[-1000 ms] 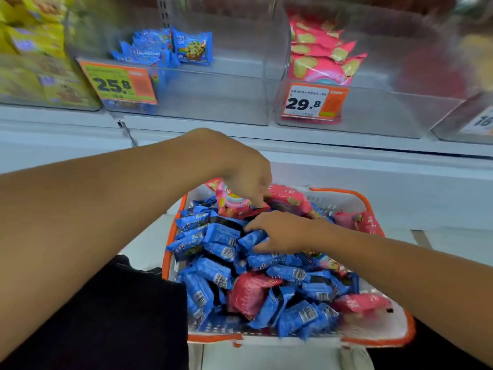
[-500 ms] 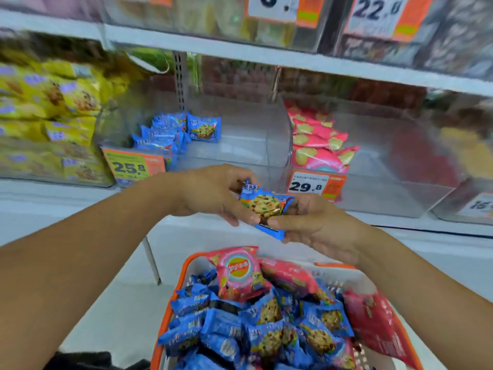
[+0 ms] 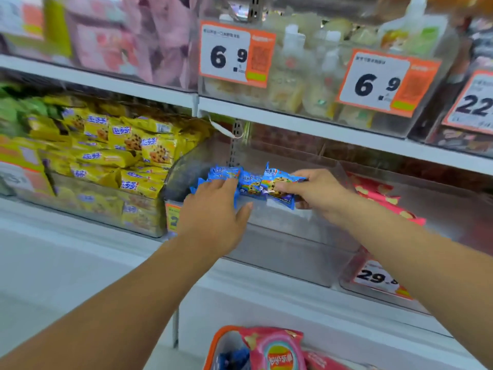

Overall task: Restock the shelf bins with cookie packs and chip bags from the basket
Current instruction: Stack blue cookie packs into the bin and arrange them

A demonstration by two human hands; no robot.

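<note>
Your right hand point(image 3: 317, 190) pinches a blue cookie pack point(image 3: 280, 186) between thumb and curled fingers, holding it over the front wall of the clear shelf bin point(image 3: 288, 236). Your left hand point(image 3: 216, 212) lies flatter, fingers extended and resting on the blue packs already stacked point(image 3: 221, 174) at the left side of that bin; whether it grips one cannot be told. The step in hand appears to be seating the held pack beside the stack. To do it well, carry the pack fully past the front wall before letting go, lay it face up in line with its neighbours, and use the left hand to steady the stack so that it does not slide.

To the left, a neighbouring bin holds yellow cookie packs point(image 3: 128, 145); to the right, another bin holds pink chip bags point(image 3: 378, 193) behind a price tag point(image 3: 378, 276). On the shelf above stand bins of pale bottles with two price tags reading 6.9 point(image 3: 234, 53). Near you, at the lower edge, the orange-rimmed basket point(image 3: 221, 335) shows a pink chip bag point(image 3: 277, 353) and a blue pack, so restocking looks far from finished.
</note>
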